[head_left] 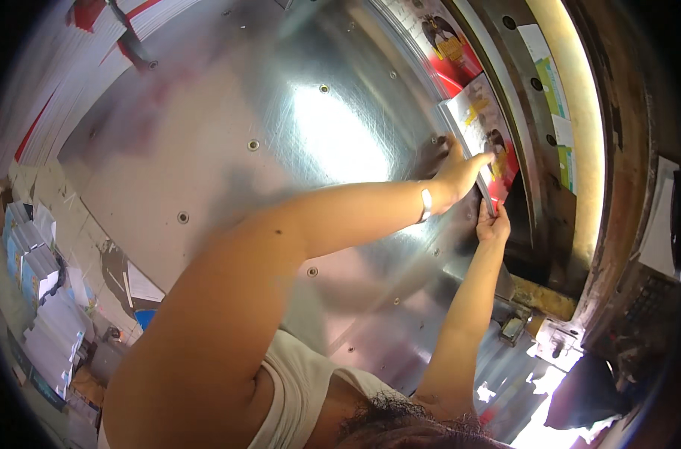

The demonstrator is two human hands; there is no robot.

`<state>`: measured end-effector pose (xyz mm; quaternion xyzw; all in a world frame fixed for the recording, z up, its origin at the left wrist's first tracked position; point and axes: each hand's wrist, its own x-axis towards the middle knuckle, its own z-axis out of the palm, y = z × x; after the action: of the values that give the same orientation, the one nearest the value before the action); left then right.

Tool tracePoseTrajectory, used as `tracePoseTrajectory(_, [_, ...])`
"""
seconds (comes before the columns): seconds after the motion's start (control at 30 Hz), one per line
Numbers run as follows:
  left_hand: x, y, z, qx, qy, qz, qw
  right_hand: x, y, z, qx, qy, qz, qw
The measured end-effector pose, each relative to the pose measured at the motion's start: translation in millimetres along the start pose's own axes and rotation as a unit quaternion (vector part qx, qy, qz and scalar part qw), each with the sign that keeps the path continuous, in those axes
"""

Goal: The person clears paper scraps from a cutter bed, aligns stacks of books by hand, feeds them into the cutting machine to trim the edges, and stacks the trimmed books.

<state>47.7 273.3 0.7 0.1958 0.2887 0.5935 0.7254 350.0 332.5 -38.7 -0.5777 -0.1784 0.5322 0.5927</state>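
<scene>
Work sits at the right side of a metal bench [205, 161], whose surface is scuffed, dotted with small round fittings and lit by a bright white reflection near the middle. A stack of booklets [479, 112], white and red on its printed top, lies there beside a dark machine frame [521, 127].

The left hand [456, 179], with a pale band [426, 203] at the wrist, reaches across to the stack. Its thumb extends over the printed top, and its other fingers lie apart from the thumb, toward the bench-side edge. The right hand [494, 224] is at the near end of the same stack, fingers bent at the corner and touching it; whether they are clamped on it cannot be told.

A second stack [441, 45] with similar printing lies just beyond the first, along the same frame. A bright light strip [586, 127] runs down the right, with green and white slips [556, 93] beside it. A white sheet [661, 217] is farther right.

Piled paper [78, 82] with red parts occupies the upper left. More printed bundles [44, 280] stand at the lower left, near a blue object [144, 318] partly hidden by the left arm.
</scene>
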Motion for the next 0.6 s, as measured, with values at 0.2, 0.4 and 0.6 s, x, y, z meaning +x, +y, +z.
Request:
tracePoseTrajectory(0.2, [76, -10, -19, -0.059, -0.054, 0.07, 0.994, 29, -3, 25, 0.031, -0.016, 0.006, 0.999])
tracePoseTrajectory(0.4, [64, 3, -6, -0.026, -0.078, 0.0, 0.997, 35, -17, 9, -0.008, 0.009, -0.032, 0.999])
tracePoseTrajectory(0.6, [74, 2, -11, -0.039, -0.099, 0.003, 0.994, 29, -10, 20, -0.019, 0.038, -0.046, 0.998])
